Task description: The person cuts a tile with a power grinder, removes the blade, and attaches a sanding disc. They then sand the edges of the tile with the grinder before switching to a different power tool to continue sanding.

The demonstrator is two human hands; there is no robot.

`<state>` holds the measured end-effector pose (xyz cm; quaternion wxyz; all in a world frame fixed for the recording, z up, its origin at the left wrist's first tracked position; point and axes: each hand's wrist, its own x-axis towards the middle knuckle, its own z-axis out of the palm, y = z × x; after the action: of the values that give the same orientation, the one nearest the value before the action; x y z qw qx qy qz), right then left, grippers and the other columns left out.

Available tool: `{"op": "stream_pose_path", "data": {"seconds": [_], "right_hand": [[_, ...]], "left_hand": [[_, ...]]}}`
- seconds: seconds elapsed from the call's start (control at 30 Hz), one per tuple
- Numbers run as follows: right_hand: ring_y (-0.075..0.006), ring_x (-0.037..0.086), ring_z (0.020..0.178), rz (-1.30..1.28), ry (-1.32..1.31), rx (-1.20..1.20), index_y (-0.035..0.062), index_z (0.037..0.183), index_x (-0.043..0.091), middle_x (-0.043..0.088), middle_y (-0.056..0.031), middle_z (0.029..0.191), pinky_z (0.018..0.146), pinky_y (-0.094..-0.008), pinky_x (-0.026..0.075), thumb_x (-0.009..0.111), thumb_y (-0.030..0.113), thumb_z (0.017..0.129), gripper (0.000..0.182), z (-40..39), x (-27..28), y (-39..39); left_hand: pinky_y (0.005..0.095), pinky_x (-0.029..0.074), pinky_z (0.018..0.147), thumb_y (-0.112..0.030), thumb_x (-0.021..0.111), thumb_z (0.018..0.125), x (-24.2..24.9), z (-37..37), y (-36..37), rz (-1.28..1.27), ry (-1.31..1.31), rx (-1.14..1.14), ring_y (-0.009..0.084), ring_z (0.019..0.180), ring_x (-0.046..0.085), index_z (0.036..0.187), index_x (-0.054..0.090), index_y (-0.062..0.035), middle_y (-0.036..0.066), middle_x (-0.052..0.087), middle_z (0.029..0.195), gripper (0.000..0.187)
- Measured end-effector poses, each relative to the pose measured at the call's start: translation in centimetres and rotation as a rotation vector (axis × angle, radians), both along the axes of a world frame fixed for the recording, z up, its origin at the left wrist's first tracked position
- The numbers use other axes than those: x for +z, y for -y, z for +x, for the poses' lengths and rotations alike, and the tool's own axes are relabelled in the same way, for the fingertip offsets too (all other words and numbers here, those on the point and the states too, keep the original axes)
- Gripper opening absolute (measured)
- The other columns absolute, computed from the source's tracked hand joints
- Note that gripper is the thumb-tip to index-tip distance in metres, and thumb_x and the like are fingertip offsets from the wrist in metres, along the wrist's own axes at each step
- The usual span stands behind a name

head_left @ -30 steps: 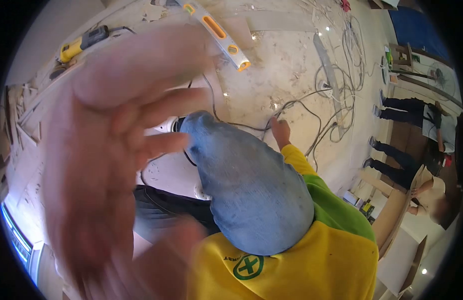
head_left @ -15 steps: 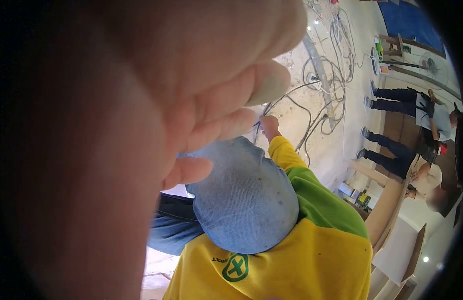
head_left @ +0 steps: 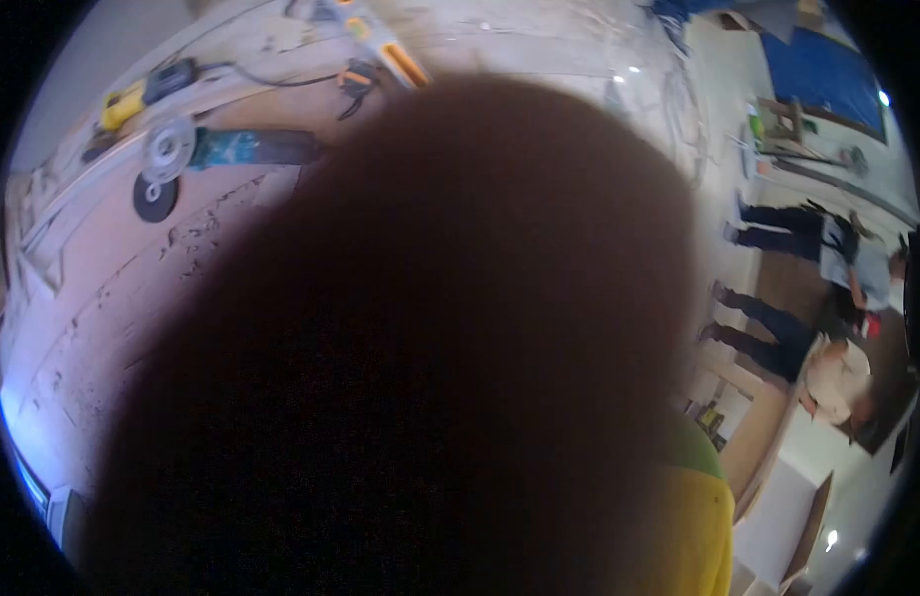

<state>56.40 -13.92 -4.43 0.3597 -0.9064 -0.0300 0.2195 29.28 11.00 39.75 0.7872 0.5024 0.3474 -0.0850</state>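
A very dark, blurred shape, seemingly my left hand (head_left: 430, 328), fills the middle of the head view close to the lens. Its fingers cannot be made out, nor can anything they may hold. I do not see my right hand. Left of the dark shape, a teal angle grinder (head_left: 246, 147) lies on a pinkish, dusty surface (head_left: 132, 288), with a loose black disc (head_left: 155, 198) beside its wheel. A yellow and black power tool (head_left: 142, 94) lies near it.
The view is turned sideways. A co-worker's yellow and green shirt (head_left: 703, 517) shows at the lower right. Two people (head_left: 852, 263) (head_left: 837, 382) stand farther off, near a wooden frame (head_left: 763, 427). An orange-marked level (head_left: 390, 50) and a corded black-orange item (head_left: 357, 79) lie at the top.
The hand shape has moved from the left across the centre and darkened, now hiding most of the co-worker in yellow. The grinder, disc and other tools have come into view at left.
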Motion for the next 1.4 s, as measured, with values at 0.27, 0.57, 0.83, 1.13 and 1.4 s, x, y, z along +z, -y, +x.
{"op": "stream_pose_path", "data": {"seconds": [0.27, 0.57, 0.83, 1.13, 1.4], "right_hand": [[-0.0365, 0.064, 0.076, -0.093, 0.208, 0.668, 0.0034, 0.091, 0.068, 0.067, -0.0173, 0.086, 0.068, -0.0425, 0.052, 0.073, 0.033, 0.081, 0.031, -8.2, 7.3, -7.7], [-0.0257, 0.064, 0.104, 0.085, 0.061, 0.460, 0.0066, 0.114, 0.064, 0.063, -0.0131, 0.116, 0.086, -0.0367, 0.051, 0.070, 0.016, 0.089, 0.027, -9.4, 9.1, 1.5], [-0.0398, 0.066, 0.106, -0.715, -0.049, 0.452, 0.0025, 0.117, 0.065, 0.070, -0.0233, 0.109, 0.092, -0.0412, 0.052, 0.073, 0.034, 0.078, 0.051, 1.0, 0.7, 29.6], [-0.0426, 0.066, 0.093, -0.665, 0.032, 0.427, 0.0015, 0.094, 0.069, 0.069, -0.0260, 0.093, 0.082, -0.0466, 0.052, 0.062, 0.030, 0.085, 0.031, -3.3, 1.4, 21.5], [-0.0153, 0.059, 0.064, 0.016, 0.396, 0.226, 0.0046, 0.096, 0.069, 0.066, -0.0063, 0.078, 0.060, -0.0316, 0.048, 0.060, 0.022, 0.094, 0.019, 3.8, 12.8, 6.5]], "left_hand": [[0.0408, 0.049, 0.093, -0.040, 0.095, 0.052, -0.2, -1.5, -0.8, 0.014, 0.120, 0.030, 0.0326, 0.125, 0.059, 0.137, 0.048, -0.0020, 0.026, 0.056, 0.139, 0.104], [0.0411, 0.055, 0.090, -0.046, 0.091, 0.060, 1.1, 1.8, -0.4, -0.015, 0.022, 0.002, 0.0321, 0.123, 0.061, 0.135, 0.049, -0.0032, 0.023, 0.057, 0.137, 0.096], [0.0430, 0.058, 0.089, -0.049, 0.082, 0.076, -0.3, -0.8, -0.5, 0.329, 0.341, -0.129, 0.0339, 0.120, 0.062, 0.129, 0.047, -0.0024, 0.024, 0.058, 0.134, 0.079], [0.0432, 0.050, 0.099, -0.033, 0.046, 0.098, -18.0, -11.8, -4.6, 0.110, 0.201, 0.625, 0.0352, 0.129, 0.052, 0.140, 0.040, -0.0014, 0.022, 0.048, 0.146, 0.053], [0.0451, 0.051, 0.090, -0.014, 0.051, 0.090, -33.8, -19.3, 2.4, -0.155, -0.389, 0.995, 0.0312, 0.114, 0.062, 0.130, 0.051, -0.0042, 0.015, 0.059, 0.134, 0.041]]}}
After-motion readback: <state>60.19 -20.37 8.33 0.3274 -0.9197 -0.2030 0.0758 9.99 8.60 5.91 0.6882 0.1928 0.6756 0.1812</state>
